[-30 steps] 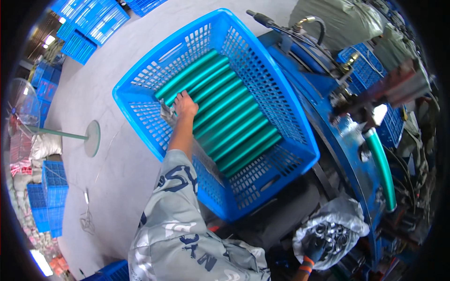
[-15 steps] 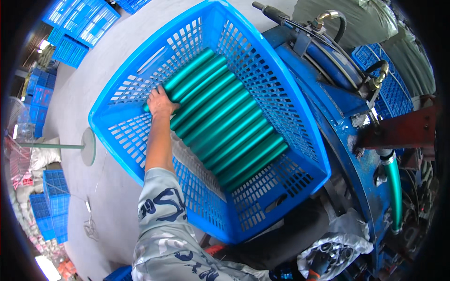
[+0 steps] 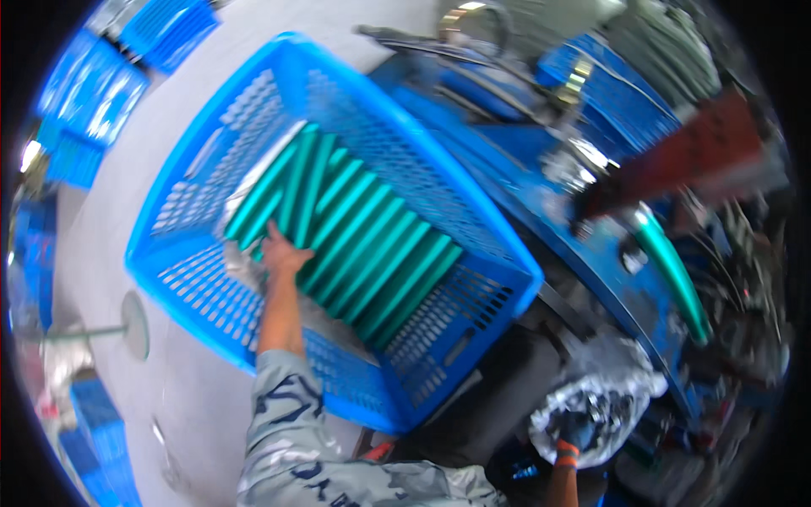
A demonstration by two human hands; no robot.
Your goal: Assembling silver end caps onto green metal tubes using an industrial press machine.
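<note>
Inside a big blue plastic basket lies a row of shiny green tubes. Two of the tubes lean at a different angle across the others near the far left. My left hand rests at the near ends of these leaning tubes, thumb and fingers apart, touching them; blur hides the exact contact. At lower right my right hand, in a dark glove with an orange cuff, reaches into a plastic bag of shiny metal pieces. Its fingers are blurred among the pieces.
A blue metal machine with a red arm and a green hose stands to the right of the basket. Blue crates are stacked at far left. A round-based stand is on the floor at left.
The view has shifted, and the basket sits lower and further left. Two green tubes now lie askew beside my left hand. My gloved right hand shows more fully in the bag.
</note>
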